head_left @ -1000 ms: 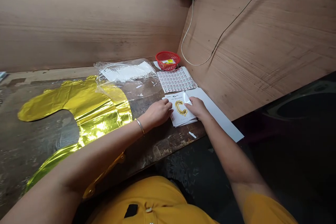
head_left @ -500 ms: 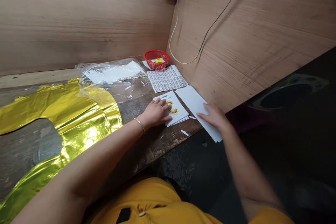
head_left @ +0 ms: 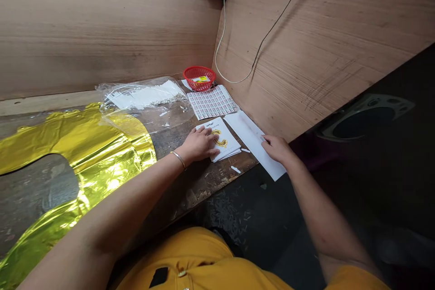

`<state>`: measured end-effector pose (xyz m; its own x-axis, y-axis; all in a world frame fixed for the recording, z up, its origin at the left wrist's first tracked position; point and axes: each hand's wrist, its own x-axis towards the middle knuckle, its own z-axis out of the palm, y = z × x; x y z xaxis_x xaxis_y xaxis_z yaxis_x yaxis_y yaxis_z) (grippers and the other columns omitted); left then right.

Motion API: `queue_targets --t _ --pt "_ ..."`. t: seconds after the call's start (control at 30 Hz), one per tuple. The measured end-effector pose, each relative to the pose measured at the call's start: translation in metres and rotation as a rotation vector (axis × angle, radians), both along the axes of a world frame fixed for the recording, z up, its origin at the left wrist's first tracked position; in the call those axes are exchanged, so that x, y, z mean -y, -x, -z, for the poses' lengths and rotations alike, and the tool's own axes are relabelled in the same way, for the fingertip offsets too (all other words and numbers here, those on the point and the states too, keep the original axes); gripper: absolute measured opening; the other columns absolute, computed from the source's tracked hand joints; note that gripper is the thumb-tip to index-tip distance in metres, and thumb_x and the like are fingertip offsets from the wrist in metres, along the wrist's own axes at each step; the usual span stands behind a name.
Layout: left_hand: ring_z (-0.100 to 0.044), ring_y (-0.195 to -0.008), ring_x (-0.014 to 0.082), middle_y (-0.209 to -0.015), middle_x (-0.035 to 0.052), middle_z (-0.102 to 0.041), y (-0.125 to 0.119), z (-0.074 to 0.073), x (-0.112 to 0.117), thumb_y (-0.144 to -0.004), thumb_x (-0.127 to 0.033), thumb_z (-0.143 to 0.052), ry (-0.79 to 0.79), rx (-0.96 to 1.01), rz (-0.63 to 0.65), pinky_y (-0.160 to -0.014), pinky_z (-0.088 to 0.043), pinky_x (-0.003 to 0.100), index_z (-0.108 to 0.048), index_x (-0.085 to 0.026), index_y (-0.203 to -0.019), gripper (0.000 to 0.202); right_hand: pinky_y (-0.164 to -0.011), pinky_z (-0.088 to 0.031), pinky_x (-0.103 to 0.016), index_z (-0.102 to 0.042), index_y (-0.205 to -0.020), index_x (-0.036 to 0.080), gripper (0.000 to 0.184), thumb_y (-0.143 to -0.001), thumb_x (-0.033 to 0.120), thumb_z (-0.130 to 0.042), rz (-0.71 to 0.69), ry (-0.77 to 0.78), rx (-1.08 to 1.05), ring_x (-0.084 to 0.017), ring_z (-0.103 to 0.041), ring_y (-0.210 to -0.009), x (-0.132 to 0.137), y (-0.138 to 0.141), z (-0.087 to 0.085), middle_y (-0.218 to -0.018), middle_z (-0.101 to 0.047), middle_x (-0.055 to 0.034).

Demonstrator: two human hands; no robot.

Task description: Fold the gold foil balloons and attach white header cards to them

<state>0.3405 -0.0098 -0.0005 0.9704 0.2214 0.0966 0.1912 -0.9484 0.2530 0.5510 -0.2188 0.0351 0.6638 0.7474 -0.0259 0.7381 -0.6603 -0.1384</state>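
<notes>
My left hand lies flat, fingers stretched out, over the left part of a small stack of white printed cards. The top card bears a gold curved figure, partly hidden by my fingers. To the right, my right hand pinches the right edge of a long white paper sheet, thumb on top. Its near end juts out past the table edge. Whether more than one sheet lies there, I cannot tell.
Gold foil balloons cover the left of the table. Behind are a clear plastic bag with white strips, a sticker sheet and a red basket. A cable hangs along the right wall.
My right hand's fingers have gone from spread on the white sheet to pinching its edge. My left hand stays on the cards. The view has shifted slightly.
</notes>
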Motion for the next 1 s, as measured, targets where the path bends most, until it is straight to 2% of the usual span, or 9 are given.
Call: queue_targets --t 0.13,0.23,0.33,0.4,0.47,0.6,0.67,0.77,1.0 --pt "-0.046 -0.128 0.038 -0.134 0.0151 -0.055 -0.002 -0.01 0.003 -0.08 -0.045 -0.069 0.01 0.011 -0.02 -0.106 -0.029 0.061 -0.065 -0.022 -0.116 0.043 -0.097 -0.046 -0.042 -0.052 -0.135 0.003 0.049 -0.091 0.013 -0.032 0.059 -0.121 0.131 -0.033 -0.061 -0.116 0.006 0.034 -0.015 -0.125 -0.064 -0.0229" --pt "-0.039 -0.135 0.0353 -0.143 0.0174 -0.046 0.006 -0.024 0.029 -0.081 -0.046 -0.069 0.154 0.17 -0.006 -0.112 -0.027 0.056 -0.057 -0.018 -0.127 0.055 -0.104 -0.042 -0.047 -0.043 -0.142 0.003 0.051 -0.095 0.018 -0.028 0.017 -0.377 0.241 -0.033 -0.052 -0.127 0.014 0.087 -0.018 -0.138 -0.054 -0.0231" --pt "-0.053 -0.123 0.0277 -0.139 0.0181 -0.05 0.025 -0.04 0.073 -0.084 -0.051 -0.063 0.805 0.451 0.04 -0.1 -0.046 0.041 -0.041 -0.016 -0.142 0.071 -0.109 -0.039 -0.049 -0.036 -0.147 0.01 0.052 -0.097 0.02 -0.029 -0.104 -0.576 0.255 -0.029 -0.045 -0.134 0.02 0.146 -0.006 -0.143 -0.05 -0.0194" --pt "-0.062 -0.108 0.0242 -0.128 0.0167 -0.059 0.04 -0.046 0.096 -0.086 -0.05 -0.061 1.222 0.501 0.061 -0.089 -0.052 0.036 -0.046 -0.015 -0.136 0.063 -0.111 -0.039 -0.049 -0.028 -0.152 0.017 0.055 -0.097 0.021 -0.032 -0.21 -0.623 0.187 -0.027 -0.039 -0.139 0.023 0.175 0.002 -0.148 -0.045 -0.0153" --pt "-0.065 -0.093 0.0206 -0.11 0.0134 -0.067 0.053 -0.046 0.105 -0.084 -0.048 -0.063 1.44 0.508 -0.018 -0.079 -0.053 0.031 -0.059 -0.012 -0.117 0.049 -0.112 -0.037 -0.051 -0.027 -0.152 0.023 0.058 -0.096 0.026 -0.041 -0.293 -0.635 0.105 -0.027 -0.032 -0.143 0.029 0.189 0.004 -0.152 -0.039 -0.0124" --pt "-0.058 -0.068 0.0122 -0.083 0.0064 -0.068 0.069 -0.036 0.088 -0.073 -0.045 -0.072 1.548 0.43 -0.212 -0.06 -0.048 0.023 -0.066 -0.011 -0.088 0.037 -0.106 -0.041 -0.057 -0.046 -0.142 0.024 0.062 -0.086 0.044 -0.061 -0.097 -0.747 -0.104 -0.035 -0.048 -0.13 0.039 0.166 -0.012 -0.143 -0.05 -0.0155" --pt "-0.056 -0.066 0.0109 -0.079 0.0047 -0.066 0.073 -0.033 0.076 -0.071 -0.042 -0.073 1.555 0.369 -0.219 -0.059 -0.046 0.022 -0.067 -0.011 -0.085 0.034 -0.091 -0.053 -0.053 -0.06 -0.128 0.023 0.053 -0.083 0.05 -0.064 -0.018 -0.739 -0.476 -0.033 -0.066 -0.104 0.038 0.145 -0.019 -0.119 -0.068 -0.0146" --pt "-0.056 -0.067 0.011 -0.081 0.0042 -0.066 0.079 -0.032 0.068 -0.072 -0.041 -0.072 1.518 0.288 -0.198 -0.059 -0.045 0.022 -0.068 -0.012 -0.086 0.032 -0.069 -0.059 -0.041 -0.073 -0.094 0.021 0.037 -0.075 0.052 -0.071 -0.041 -0.665 -1.007 -0.025 -0.069 -0.075 0.029 0.127 -0.02 -0.085 -0.074 -0.0074" --pt "-0.052 -0.061 0.0087 -0.084 0.0045 -0.066 0.096 -0.03 0.07 -0.075 -0.043 -0.07 1.489 0.203 -0.189 -0.052 -0.04 0.019 -0.066 -0.013 -0.095 0.036 -0.055 -0.051 -0.03 -0.071 -0.074 0.02 0.032 -0.073 0.052 -0.074 0.035 -0.713 -1.108 -0.017 -0.061 -0.059 0.017 0.138 -0.003 -0.068 -0.07 -0.0013"
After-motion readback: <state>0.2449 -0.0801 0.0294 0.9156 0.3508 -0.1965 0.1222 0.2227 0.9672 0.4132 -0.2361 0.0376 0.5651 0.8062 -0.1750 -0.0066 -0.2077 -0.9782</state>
